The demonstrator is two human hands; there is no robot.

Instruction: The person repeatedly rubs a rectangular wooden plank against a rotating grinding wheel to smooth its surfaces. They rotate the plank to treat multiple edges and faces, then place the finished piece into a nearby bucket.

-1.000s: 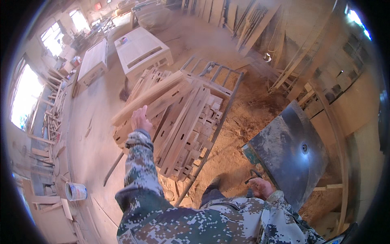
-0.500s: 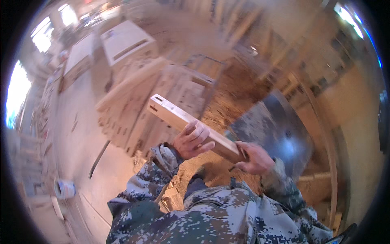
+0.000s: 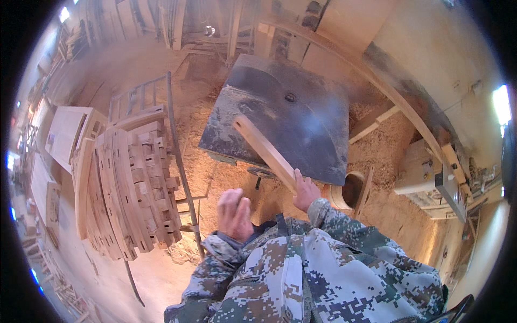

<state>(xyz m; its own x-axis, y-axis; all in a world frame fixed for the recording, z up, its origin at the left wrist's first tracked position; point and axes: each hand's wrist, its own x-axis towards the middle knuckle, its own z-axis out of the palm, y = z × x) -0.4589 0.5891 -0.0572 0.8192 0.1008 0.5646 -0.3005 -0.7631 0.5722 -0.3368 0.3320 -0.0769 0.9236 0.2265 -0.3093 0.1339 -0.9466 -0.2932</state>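
Note:
A squared wooden bar point(image 3: 265, 153) with a small slot near its far end slants away from me over the dark metal machine table point(image 3: 253, 86). My right hand point(image 3: 306, 192) grips its near end, thumb and fingers around the wood. Whether the bar's far end touches the tabletop is hard to tell. My left hand point(image 3: 235, 217) is raised to the left of the bar, apart from it, holding nothing, its fingers loosely bent. Below the table's front edge a handwheel point(image 3: 260, 173) shows.
On the left, a stack of slotted wooden pieces point(image 3: 121, 188) stands beside a metal rack bar point(image 3: 183, 161). Pale wooden panels point(image 3: 67, 134) lie beyond it. Sawdust point(image 3: 382, 161) covers the floor around the table. A round bin-like opening point(image 3: 353, 189) sits right of my right hand.
My view has swung to the right. My left hand has let go of the wooden bar, and my right hand has brought it over the metal table.

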